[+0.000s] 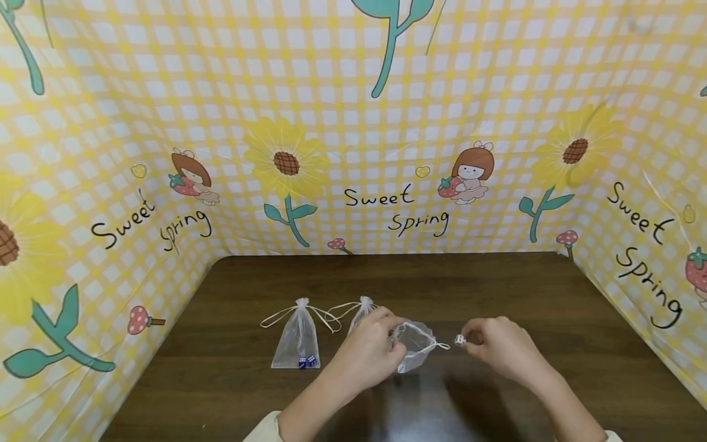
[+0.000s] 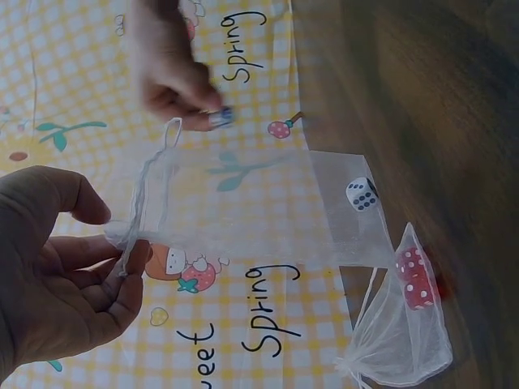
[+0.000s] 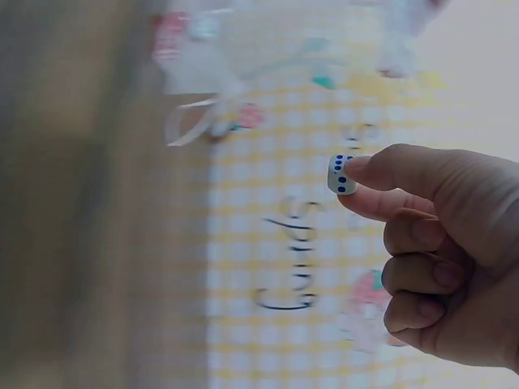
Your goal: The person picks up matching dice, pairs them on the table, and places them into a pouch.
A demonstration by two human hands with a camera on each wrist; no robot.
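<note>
My left hand (image 1: 371,348) grips the mouth of a sheer white drawstring bag (image 2: 243,198), its opening facing right. One white die (image 2: 362,194) lies at the bottom of that bag. Between thumb and forefinger, my right hand (image 1: 505,347) pinches another white die (image 3: 341,175) with dark blue pips, a short way right of the bag's mouth. Behind my left hand sits a second drawstring bag (image 2: 405,344), partly hidden in the head view, with red dice (image 2: 417,279) inside. Farther left lies a third drawstring bag (image 1: 293,337) holding blue dice (image 1: 307,361).
A dark brown wooden table (image 1: 232,405) lies under everything. Yellow checked cloth (image 1: 364,153) with flowers and lettering hangs behind the table and along both sides. The left bag's drawstring loops (image 1: 329,319) reach toward the middle bag.
</note>
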